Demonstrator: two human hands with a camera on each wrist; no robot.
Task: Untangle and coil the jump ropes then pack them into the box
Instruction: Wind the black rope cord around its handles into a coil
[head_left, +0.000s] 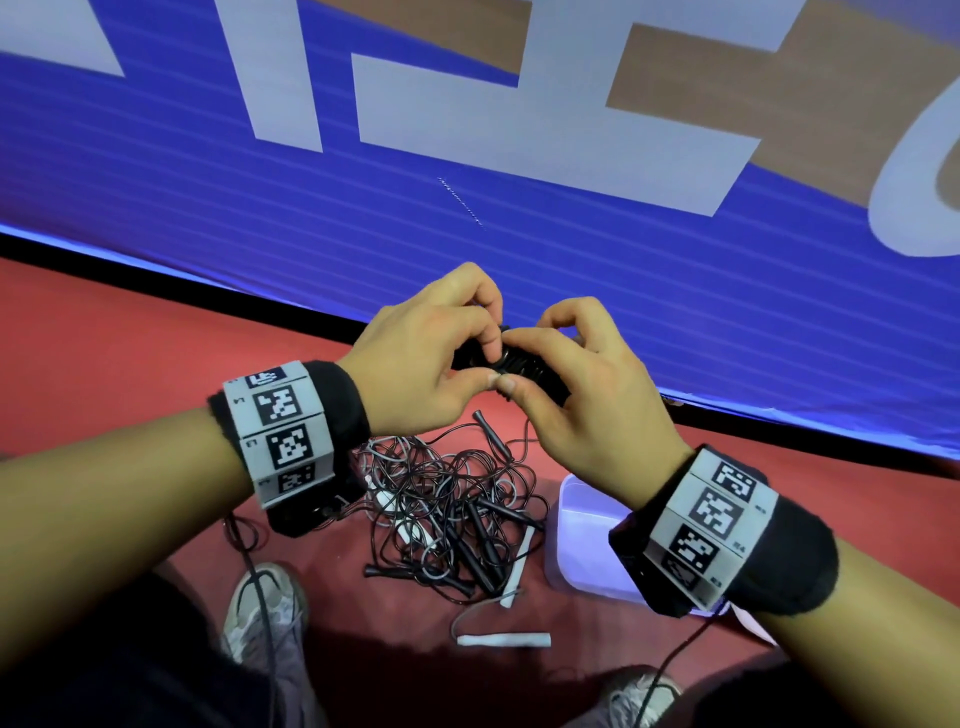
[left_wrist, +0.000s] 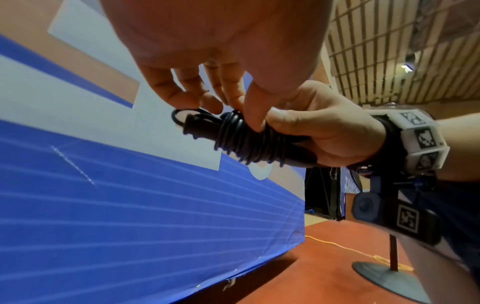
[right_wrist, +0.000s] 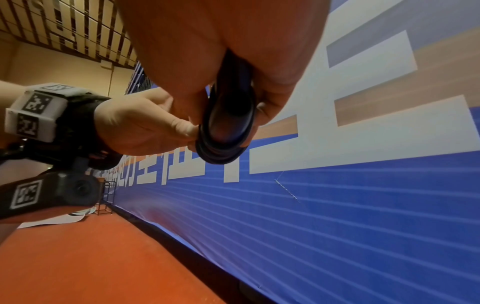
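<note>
Both hands bind a black jump rope into a bundle above the tangled pile.

At frame centre, the left hand pinches the cord's end; the right hand grips the coiled rope, apparently to tuck it; lower down, tangled ropes, then the clear box.

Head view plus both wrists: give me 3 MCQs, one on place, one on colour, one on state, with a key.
1. Where is the translucent box?
A. on the red floor beside the tangled pile
B. between the hands
C. on the banner

2. What colour is the wound rope bundle?
A. white
B. black
C. yellow

3. How is that bundle held?
A. lying loose on the floor
B. left hand only
C. right hand grips it, left fingertips pinch its cord

Key: A, the head view shows the box by the pile; B, both wrist views show black cord; C, the left wrist view shows both hands on it.
</note>
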